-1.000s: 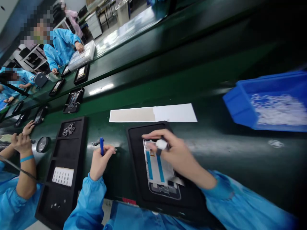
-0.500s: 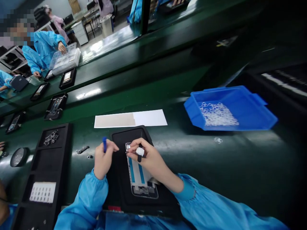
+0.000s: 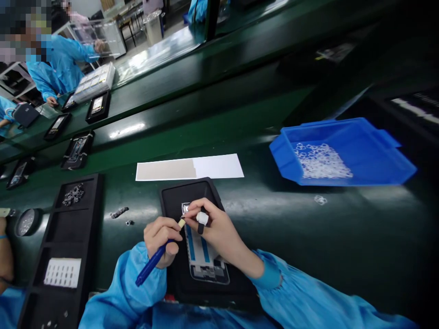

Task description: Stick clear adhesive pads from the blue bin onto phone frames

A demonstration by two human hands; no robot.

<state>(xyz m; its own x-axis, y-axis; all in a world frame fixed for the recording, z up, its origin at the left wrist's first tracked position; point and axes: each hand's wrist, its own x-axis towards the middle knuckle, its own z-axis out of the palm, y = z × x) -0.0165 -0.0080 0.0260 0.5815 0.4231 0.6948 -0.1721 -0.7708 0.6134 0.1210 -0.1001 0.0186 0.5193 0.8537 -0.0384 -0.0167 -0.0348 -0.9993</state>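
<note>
My left hand [image 3: 161,240] is closed round a blue pen-like tool [image 3: 151,265], its pale yellow tip pointing up and right. That tip meets the fingertips of my right hand [image 3: 214,228], which are pinched over the top of a phone frame [image 3: 209,272]. Whatever tiny part is between those right fingers is too small to make out. A white piece on a black band [image 3: 202,218] sits on a right finger. Blue strips run along the frame, which lies in a black tray [image 3: 173,192]. The right hand partly covers it.
A blue bin [image 3: 370,157] of small white rings stands at the right. Behind the tray lies a white and beige strip [image 3: 219,167]. At the left is a black compartment tray [image 3: 92,219] with small parts. A co-worker [image 3: 56,61] in blue works across the bench.
My left hand has turned and come right, bringing the blue tool's tip to my right fingertips. My right hand stays over the frame. The co-worker has lifted a clear tray.
</note>
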